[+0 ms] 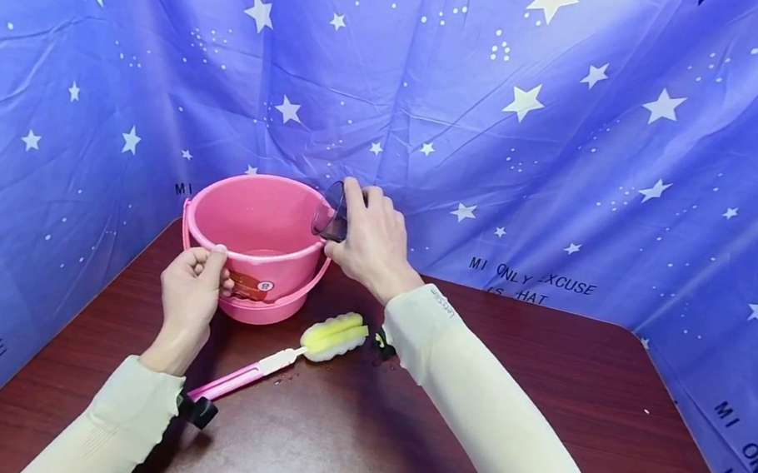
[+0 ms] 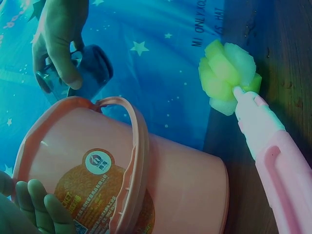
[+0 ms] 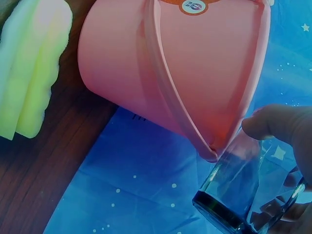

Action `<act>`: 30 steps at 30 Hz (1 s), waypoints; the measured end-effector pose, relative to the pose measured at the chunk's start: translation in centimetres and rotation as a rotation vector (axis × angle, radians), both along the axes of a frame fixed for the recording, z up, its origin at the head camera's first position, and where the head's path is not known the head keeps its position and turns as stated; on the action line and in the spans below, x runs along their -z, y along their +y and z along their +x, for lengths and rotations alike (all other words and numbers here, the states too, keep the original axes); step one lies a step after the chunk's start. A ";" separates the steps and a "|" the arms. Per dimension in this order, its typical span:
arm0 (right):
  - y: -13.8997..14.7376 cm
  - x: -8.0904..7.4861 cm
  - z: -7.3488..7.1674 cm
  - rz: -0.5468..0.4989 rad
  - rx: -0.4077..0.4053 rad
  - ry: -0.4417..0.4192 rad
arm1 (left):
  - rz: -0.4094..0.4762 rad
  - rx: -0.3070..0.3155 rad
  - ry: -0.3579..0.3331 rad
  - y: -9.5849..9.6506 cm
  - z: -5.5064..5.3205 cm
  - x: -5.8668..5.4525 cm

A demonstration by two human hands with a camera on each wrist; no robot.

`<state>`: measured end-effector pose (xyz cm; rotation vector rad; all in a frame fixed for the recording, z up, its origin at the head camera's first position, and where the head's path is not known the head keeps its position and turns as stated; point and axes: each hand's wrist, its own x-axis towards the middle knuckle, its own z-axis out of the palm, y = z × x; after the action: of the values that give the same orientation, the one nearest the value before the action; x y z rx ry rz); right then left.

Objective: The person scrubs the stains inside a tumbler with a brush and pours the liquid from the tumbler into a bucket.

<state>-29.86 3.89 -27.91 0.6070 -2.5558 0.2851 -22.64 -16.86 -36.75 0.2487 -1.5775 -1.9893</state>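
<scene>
A pink bucket (image 1: 299, 256) stands on the table with its handle hanging down on the near side. My left hand (image 1: 190, 292) grips its near rim, the thumb up at the edge and the fingers bent against the outer wall. At the far right rim my right hand (image 1: 378, 241) holds a clear, dark-tinted glass mug (image 1: 331, 215). The mug (image 3: 234, 180) is tilted, its mouth toward the bucket and its thick base pointing away. Between my forearms lies a sponge bottle brush (image 1: 334, 338), with a yellow and white head and a pink and white handle.
The brown table (image 1: 587, 392) shows a few water drops near the brush head. A blue star-printed cloth (image 1: 412, 90) hangs close behind the bucket and along both sides. Black camera straps (image 1: 199, 410) sit on my wrists.
</scene>
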 end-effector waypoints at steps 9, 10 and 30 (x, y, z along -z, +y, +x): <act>-0.3 -0.1 -0.1 0.032 -0.002 0.031 | 0.010 0.002 0.000 -0.1 0.0 0.0; -0.3 -0.1 -0.1 0.035 -0.003 0.037 | 0.011 0.001 0.000 -0.1 0.1 0.0; -0.2 0.0 0.1 0.037 -0.004 0.055 | 0.003 0.004 0.003 0.0 0.1 0.0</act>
<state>-29.80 3.70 -27.87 0.6247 -2.5118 0.2200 -22.55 -16.87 -36.72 0.2435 -1.5748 -1.9942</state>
